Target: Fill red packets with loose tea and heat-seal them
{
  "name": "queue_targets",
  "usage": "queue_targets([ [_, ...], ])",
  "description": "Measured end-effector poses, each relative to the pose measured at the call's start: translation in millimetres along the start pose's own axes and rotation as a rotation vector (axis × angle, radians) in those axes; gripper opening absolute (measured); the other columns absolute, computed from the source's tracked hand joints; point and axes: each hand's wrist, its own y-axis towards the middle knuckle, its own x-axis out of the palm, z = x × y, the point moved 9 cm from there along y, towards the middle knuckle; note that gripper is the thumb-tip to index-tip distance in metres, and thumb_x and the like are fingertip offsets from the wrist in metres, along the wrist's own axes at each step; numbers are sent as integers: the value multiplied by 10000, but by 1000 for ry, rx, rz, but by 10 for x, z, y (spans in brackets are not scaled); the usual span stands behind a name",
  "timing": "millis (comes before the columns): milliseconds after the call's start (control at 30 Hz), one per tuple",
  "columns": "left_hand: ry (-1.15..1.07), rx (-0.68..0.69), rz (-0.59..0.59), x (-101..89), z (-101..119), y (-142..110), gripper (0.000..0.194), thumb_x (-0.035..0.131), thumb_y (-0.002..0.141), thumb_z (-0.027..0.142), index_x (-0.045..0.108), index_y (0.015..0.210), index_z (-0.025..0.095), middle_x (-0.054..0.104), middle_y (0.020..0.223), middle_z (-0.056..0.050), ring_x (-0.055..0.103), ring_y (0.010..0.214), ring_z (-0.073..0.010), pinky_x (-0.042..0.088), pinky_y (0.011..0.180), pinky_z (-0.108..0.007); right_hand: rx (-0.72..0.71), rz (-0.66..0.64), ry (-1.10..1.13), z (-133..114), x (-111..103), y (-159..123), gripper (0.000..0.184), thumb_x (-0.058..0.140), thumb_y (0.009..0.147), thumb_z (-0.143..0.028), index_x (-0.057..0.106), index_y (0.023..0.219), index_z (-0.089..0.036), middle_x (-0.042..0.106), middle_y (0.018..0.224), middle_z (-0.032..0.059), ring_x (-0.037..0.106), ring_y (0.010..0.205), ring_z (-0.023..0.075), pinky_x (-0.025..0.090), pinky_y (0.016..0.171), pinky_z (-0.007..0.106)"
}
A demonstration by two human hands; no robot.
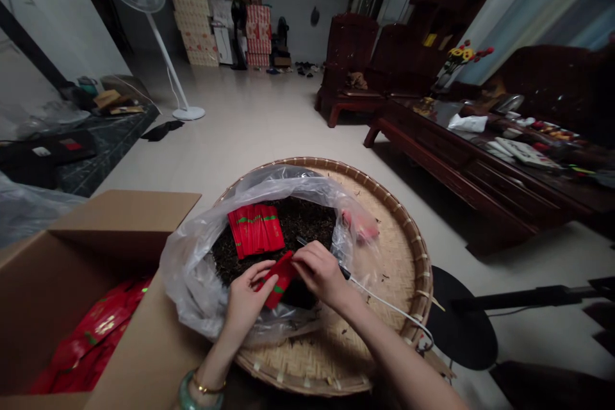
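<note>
A small red packet (279, 282) with a green mark is pinched between the thumb and fingers of my left hand (248, 298). At its upper end, the closed fingers of my right hand (318, 269) meet the packet. A slim black corded tool (344, 272) runs through my right hand, its tip showing past the fingers and its white cord trailing to the right. Beneath both hands, dark loose tea leaves (307, 221) fill an open clear plastic bag (192, 269). A row of flat red packets (255, 230) lies on the leaves.
The bag rests on a round woven bamboo tray (398, 256), with more red packets (360, 225) under plastic. An open cardboard box (144, 327) with filled-looking red packets (96, 333) stands at left. A black round stand base (464, 327) is at right, near a wooden table (432, 147).
</note>
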Motion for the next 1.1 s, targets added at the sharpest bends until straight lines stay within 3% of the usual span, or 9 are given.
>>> queue_targets([
  [67, 17, 3, 22, -63, -38, 28, 396, 773, 591, 409, 708, 881, 147, 703, 881, -89, 656, 849, -251, 556, 803, -319, 74, -9, 136, 35, -29, -21, 164, 469, 911, -206, 621, 852, -189, 638, 792, 57, 565, 744, 163, 483, 678, 290],
  [167, -55, -49, 4, -73, -149, 48, 429, 764, 628, 449, 722, 919, 137, 702, 942, -90, 647, 891, -252, 540, 859, -328, 300, -24, 331, 165, 15, -106, 139, 503, 877, -240, 624, 836, -186, 650, 765, 43, 602, 703, 155, 493, 648, 269],
  [333, -228, -173, -73, 81, -272, 4, 561, 811, 549, 502, 716, 958, 129, 694, 980, -98, 660, 849, -256, 585, 761, -338, 588, -204, 753, 256, 371, -278, 225, 634, 779, -312, 688, 943, -167, 724, 909, 40, 664, 822, 189, 516, 776, 307],
  [433, -207, -193, -103, 116, -244, -18, 569, 826, 513, 512, 725, 924, 131, 692, 982, -112, 664, 842, -257, 589, 737, -323, 631, -269, 845, 275, 470, -336, 228, 633, 780, -347, 724, 882, -165, 734, 877, 33, 665, 819, 201, 502, 821, 344],
  [600, -386, -274, -25, 36, -237, -38, 612, 826, 503, 540, 696, 942, 134, 685, 989, -122, 660, 875, -279, 592, 682, -346, 636, -133, 893, 308, 392, -384, 250, 626, 799, -366, 717, 952, -191, 722, 930, 35, 647, 902, 206, 477, 877, 353],
  [700, -432, -278, 25, 17, -248, -44, 633, 836, 478, 551, 692, 916, 118, 693, 949, -127, 664, 857, -268, 585, 690, -319, 722, -162, 1029, 276, 499, -469, 353, 727, 716, -376, 695, 1011, -184, 715, 954, 35, 640, 872, 183, 471, 857, 326],
  [867, -300, -220, -34, 45, -335, -46, 669, 774, 534, 627, 705, 947, 105, 696, 940, -132, 666, 846, -257, 573, 764, -319, 956, -233, 1291, 292, 729, -650, 388, 736, 693, -452, 720, 901, -125, 698, 727, 29, 569, 604, 88, 409, 556, 182],
  [1100, 18, -43, -62, -85, -237, 9, 650, 637, 634, 702, 717, 975, 154, 698, 966, -99, 653, 926, -263, 549, 858, -344, 1014, -223, 1485, 224, 751, -699, 456, 771, 659, -434, 701, 1000, -139, 701, 814, 56, 608, 647, 116, 452, 597, 221],
])
